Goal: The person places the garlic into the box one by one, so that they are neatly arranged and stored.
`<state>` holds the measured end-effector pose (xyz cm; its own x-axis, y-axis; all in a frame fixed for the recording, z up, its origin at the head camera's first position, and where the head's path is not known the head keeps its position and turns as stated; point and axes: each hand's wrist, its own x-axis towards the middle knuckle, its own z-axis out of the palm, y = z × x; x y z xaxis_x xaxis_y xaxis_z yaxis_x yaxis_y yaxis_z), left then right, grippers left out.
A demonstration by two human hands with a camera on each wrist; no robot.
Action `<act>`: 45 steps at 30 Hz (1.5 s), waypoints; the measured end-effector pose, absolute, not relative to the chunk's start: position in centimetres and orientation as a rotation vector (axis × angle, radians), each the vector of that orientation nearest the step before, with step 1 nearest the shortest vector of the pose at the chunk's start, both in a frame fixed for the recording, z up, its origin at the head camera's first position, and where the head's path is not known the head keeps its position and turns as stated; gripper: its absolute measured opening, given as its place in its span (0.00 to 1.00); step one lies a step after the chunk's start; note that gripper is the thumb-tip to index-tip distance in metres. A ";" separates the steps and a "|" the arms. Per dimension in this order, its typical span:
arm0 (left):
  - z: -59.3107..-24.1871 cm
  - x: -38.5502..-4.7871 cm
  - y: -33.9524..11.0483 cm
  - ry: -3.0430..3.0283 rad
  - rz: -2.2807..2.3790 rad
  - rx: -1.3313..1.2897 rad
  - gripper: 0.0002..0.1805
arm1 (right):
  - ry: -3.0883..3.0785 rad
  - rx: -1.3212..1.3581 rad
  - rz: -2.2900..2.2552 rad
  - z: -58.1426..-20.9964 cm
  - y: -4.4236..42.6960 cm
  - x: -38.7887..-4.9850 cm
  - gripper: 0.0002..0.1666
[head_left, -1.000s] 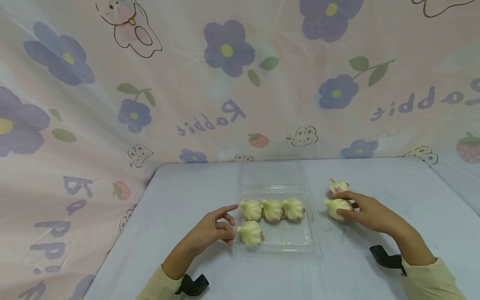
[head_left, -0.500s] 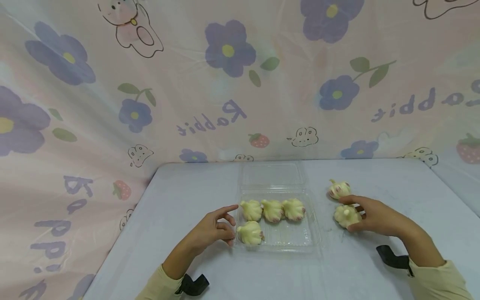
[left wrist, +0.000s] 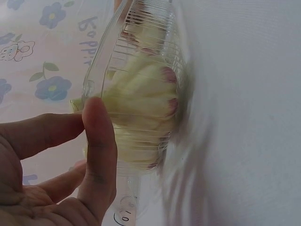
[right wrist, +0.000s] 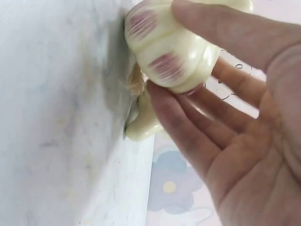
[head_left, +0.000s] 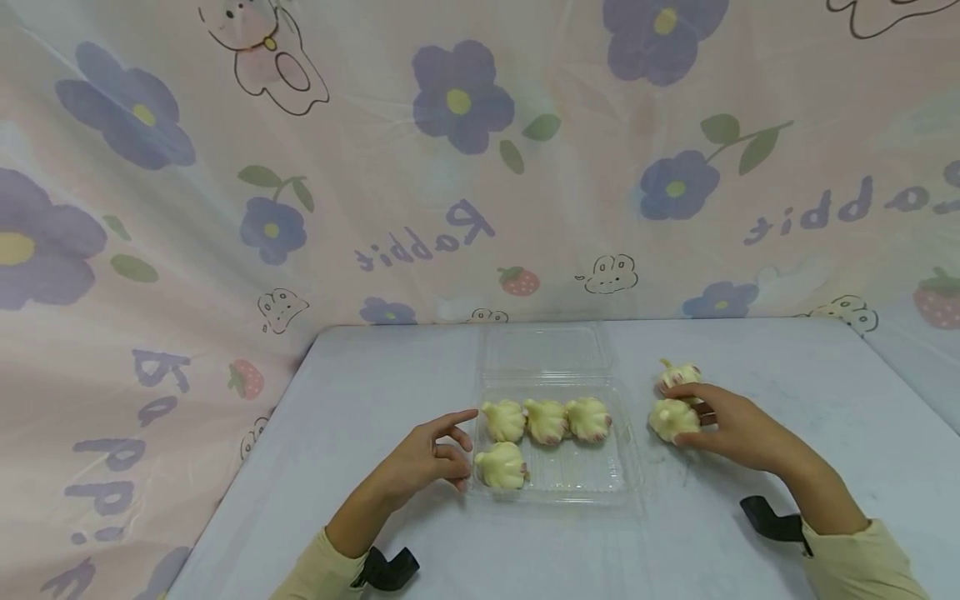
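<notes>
A garlic bulb, pale with purple streaks in the right wrist view, is gripped between the thumb and fingers of my right hand. Just behind it lies a second garlic bulb, partly hidden by that hand. My left hand rests with relaxed, spread fingers at the left side of a clear plastic clamshell box. In the left wrist view the thumb overlaps the box wall. Several garlic bulbs sit inside, three in the back row and one garlic bulb at front left.
The box's clear lid lies folded back behind it. White cloth covers the table. A patterned curtain hangs behind and at the left. Black wrist mounts stick out beside both sleeves.
My right hand shifts right with its garlic bulb, then back left; the bulb has turned in the fingers, its stem now facing the head camera. The left hand and the box stay in place.
</notes>
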<state>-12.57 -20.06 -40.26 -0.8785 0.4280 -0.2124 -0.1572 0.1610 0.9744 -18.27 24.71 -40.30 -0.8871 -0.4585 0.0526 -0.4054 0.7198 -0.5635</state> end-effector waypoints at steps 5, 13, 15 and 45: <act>-40.2 -12.6 -20.0 2.005 1.762 0.253 0.43 | 2.840 -0.788 -0.839 -40.8 24.9 -18.3 0.46; -40.5 -12.7 -19.9 1.998 1.770 0.247 0.43 | 2.892 -0.872 -0.820 -41.4 24.9 -18.5 0.46; -40.5 -12.7 -20.0 1.998 1.772 0.248 0.43 | 2.900 -0.869 -0.841 -41.4 24.7 -18.5 0.46; -40.6 -12.6 -20.1 2.005 1.773 0.277 0.42 | 2.931 -0.665 -0.927 -40.9 23.7 -18.2 0.40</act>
<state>-12.57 -20.14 -40.58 -0.8798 0.4329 -0.1963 -0.1418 0.1552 0.9777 -18.22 23.65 -40.86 -0.9107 -0.3927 0.1282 -0.3950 0.7369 -0.5486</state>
